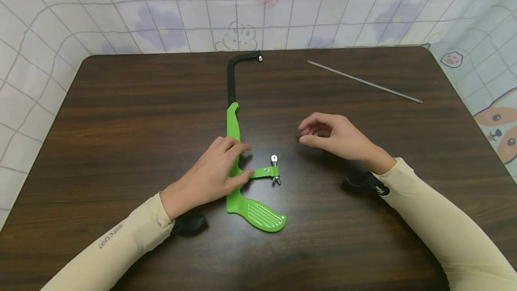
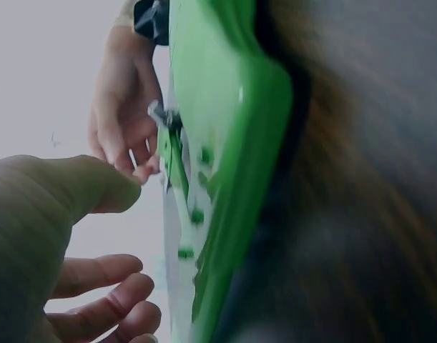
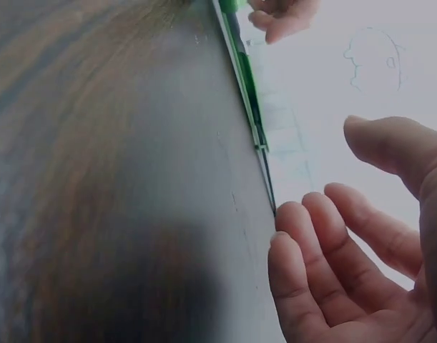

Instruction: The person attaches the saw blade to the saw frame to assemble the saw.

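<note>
A hacksaw frame (image 1: 233, 122) with a green body and a black front arm lies flat on the table. Its ribbed green grip (image 1: 264, 215) points toward me, and a wing-nut bolt (image 1: 275, 169) sits on the short green arm. Above the middle of the frame is my left hand (image 1: 212, 176); in the left wrist view its fingers (image 2: 107, 304) are loosely bent, with a gap to the green body and nothing held. To the right of the frame, my right hand (image 1: 337, 136) hovers with relaxed, slightly curved fingers and holds nothing. A thin grey hacksaw blade (image 1: 363, 81) lies beyond it.
The dark wood-grain table (image 1: 133, 102) has rounded far corners. Behind it hangs a white grid-patterned cloth (image 1: 282, 12) that also lines both sides. Black wrist devices (image 1: 190, 225) are strapped on over cream sleeves (image 1: 117, 241).
</note>
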Motion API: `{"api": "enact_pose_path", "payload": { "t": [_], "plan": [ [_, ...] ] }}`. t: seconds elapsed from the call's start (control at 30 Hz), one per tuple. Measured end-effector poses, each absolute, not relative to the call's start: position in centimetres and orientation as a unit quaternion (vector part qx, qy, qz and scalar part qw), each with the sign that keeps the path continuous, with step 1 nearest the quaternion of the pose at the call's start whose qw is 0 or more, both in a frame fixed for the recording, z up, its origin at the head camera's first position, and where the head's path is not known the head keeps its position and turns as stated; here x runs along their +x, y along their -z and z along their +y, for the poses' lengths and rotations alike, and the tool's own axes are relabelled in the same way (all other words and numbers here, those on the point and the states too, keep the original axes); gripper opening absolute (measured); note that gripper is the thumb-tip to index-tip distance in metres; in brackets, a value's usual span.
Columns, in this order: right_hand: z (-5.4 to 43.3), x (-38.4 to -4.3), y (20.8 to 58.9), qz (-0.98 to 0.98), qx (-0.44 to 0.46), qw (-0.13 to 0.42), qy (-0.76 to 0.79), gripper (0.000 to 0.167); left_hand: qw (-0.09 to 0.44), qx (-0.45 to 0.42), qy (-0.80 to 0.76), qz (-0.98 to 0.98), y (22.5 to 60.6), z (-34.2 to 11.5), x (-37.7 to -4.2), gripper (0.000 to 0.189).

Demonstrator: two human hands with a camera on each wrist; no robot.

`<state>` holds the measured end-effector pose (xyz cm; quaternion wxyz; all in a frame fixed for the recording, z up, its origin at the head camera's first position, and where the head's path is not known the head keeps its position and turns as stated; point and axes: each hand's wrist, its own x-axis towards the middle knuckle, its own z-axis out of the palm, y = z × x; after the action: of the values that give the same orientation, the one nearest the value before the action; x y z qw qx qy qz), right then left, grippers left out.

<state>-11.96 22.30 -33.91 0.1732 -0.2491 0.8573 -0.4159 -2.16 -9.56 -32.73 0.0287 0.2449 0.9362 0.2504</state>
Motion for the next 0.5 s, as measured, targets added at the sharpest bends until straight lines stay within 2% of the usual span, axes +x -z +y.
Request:
{"api": "enact_pose_path", "payload": {
  "t": [0.2, 0.5],
  "plan": [
    [23.5, -11.8, 33.6, 0.854, -0.191, 0.177, 0.451, 0.026, 0.021, 0.295, -0.245, 0.923, 33.2, -8.3, -1.9, 0.046],
    [25.3, -12.6, 33.0, 0.852, -0.159, 0.158, 0.473, 0.030, 0.017, 0.320, -0.242, 0.916, 33.6, -6.9, -1.9, 0.044]
  ]
}}
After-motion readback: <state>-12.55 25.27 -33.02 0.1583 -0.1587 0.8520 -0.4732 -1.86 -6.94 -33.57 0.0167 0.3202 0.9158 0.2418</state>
